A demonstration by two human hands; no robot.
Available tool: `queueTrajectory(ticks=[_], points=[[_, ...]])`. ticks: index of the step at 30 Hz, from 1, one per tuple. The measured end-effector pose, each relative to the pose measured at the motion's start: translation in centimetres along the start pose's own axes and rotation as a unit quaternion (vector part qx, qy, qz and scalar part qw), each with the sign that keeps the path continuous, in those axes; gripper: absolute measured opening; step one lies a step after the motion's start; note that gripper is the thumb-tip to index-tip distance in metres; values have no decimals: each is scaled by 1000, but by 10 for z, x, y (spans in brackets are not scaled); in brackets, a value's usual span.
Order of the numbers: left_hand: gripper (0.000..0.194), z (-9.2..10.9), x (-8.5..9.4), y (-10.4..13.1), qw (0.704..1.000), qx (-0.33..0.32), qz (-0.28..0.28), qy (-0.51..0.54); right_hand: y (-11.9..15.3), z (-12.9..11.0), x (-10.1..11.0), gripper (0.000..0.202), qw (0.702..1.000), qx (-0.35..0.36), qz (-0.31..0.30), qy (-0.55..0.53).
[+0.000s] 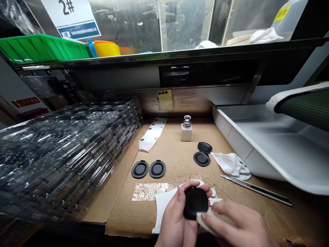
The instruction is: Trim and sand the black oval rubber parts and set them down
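My left hand is closed round a glossy black round disc, holding it flat face up near the front of the bench. At its lower right edge, my right hand pinches a white cloth against the disc; part of the cloth is hidden by the fingers. Under my hands lies a white sheet. To the left, two similar black discs with small tabs lie side by side, a left disc and a right disc. Farther right, an upper disc touches a lower disc.
Clear plastic trays are stacked at left. A small white bottle with a metal neck stands behind, near a label strip. At right are a crumpled white cloth, a utility knife and a white bin.
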State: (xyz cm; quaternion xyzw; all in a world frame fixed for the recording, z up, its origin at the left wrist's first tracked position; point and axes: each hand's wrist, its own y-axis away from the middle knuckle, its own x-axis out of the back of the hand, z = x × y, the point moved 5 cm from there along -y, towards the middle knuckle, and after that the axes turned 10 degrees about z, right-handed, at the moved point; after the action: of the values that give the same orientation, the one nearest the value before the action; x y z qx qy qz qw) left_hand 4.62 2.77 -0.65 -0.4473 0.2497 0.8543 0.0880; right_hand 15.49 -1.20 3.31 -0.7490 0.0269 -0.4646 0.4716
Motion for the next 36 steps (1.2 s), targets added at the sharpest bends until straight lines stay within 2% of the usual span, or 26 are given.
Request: queueTrajectory(ticks=[4,7,11,16,21,26,31,36], points=[[36,-2,2,0,1000,-10,-3,-15,-8,20,4,29,1000,-23,6,-3],[36,1,4,1,1000,3,16,1,-8,12,4,31,1000,-13,13,-14],[37,4,4,3,999,19,44,8,-4,-1,-3,25,999,-19,-30,-26],[34,5,0,5,999,10,29,16,-5,11,1,36,998,-55,-28,-10],[36,5,3,5,999,22,49,4,-4,0,-3,28,997,-40,-54,-29],[35,5,2,4,999,16,32,14,-6,8,1,35,997,-68,-23,-11],[36,4,3,5,999,30,44,13,-6,-2,-3,28,997,-31,-64,-27],[33,5,1,5,999,22,38,-4,-7,13,4,32,997,-72,-23,0]])
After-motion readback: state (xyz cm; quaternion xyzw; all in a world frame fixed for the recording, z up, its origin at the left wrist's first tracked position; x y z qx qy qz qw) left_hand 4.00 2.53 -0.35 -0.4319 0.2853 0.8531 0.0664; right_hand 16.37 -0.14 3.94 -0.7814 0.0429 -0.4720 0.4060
